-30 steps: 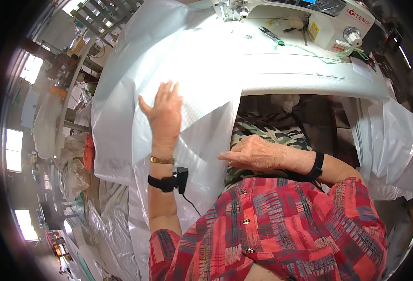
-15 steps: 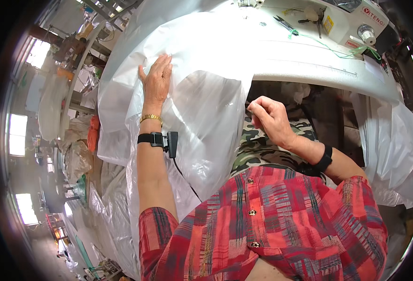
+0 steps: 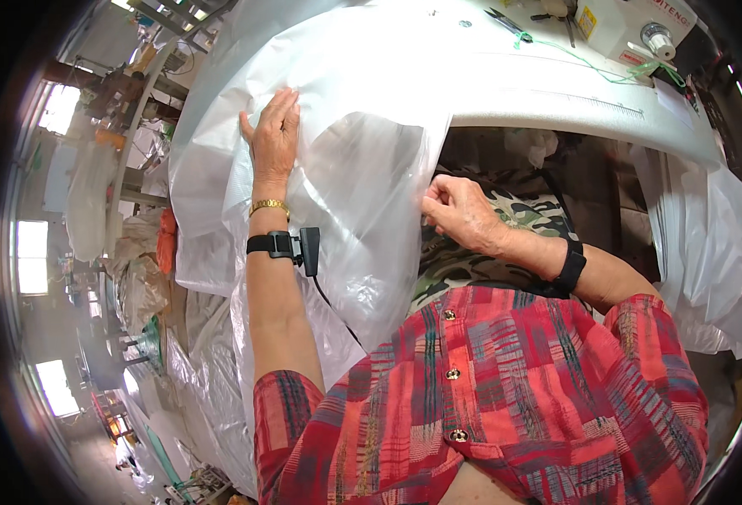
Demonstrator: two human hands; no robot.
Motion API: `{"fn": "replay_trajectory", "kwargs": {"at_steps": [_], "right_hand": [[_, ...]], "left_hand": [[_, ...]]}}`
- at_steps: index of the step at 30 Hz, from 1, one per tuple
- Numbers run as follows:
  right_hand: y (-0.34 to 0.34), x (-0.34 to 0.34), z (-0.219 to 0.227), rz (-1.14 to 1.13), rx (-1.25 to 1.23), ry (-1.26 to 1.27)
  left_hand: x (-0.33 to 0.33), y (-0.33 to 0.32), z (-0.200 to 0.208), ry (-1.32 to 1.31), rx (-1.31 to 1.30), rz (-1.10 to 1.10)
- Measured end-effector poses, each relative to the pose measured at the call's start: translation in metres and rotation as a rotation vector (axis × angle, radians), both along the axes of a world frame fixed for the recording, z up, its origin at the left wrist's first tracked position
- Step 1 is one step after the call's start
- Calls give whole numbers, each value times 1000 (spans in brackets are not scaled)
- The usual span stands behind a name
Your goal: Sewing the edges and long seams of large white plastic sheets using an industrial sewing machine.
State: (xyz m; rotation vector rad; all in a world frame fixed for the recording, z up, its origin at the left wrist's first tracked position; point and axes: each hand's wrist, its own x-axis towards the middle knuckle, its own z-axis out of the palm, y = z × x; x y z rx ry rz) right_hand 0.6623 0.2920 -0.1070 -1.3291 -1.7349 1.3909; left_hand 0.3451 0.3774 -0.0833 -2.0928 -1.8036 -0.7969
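A large translucent white plastic sheet (image 3: 363,210) lies over the left part of a white sewing-machine table and hangs down its front edge. My left hand (image 3: 273,139) rests flat on it, fingers stretched out and thumb apart. My right hand (image 3: 465,215) is closed, thumb and fingers pinched together at the sheet's right edge, just in front of the table. The fingertips overlap that edge; the exact grip is partly hidden by the hand. Camouflage-patterned cloth (image 3: 506,231) shows below my right hand.
On the white tabletop (image 3: 548,80) lie dark thread snips (image 3: 507,25) with a green string. A white machine housing with a dial (image 3: 657,39) stands at the far right. More plastic sheeting (image 3: 707,261) hangs at the right; racks and bundled plastic fill the left.
My right hand has moved left and slightly down, its fingertips now at the sheet's edge. My left hand stays flat on the sheet; the view has shifted a little.
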Motion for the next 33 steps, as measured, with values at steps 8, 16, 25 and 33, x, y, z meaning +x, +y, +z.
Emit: {"fn": "replay_trajectory", "kwargs": {"at_steps": [8, 16, 25, 33], "right_hand": [[3, -7, -8, 11, -59, 166], [2, 53, 55, 153, -221, 807], [10, 119, -38, -213, -325, 552], [11, 116, -16, -100, -82, 379]], "left_hand": [[-1, 5, 0, -27, 3, 16], [-10, -1, -6, 10, 11, 7], [0, -4, 17, 28, -135, 5], [151, -40, 115, 18, 30, -209]]}}
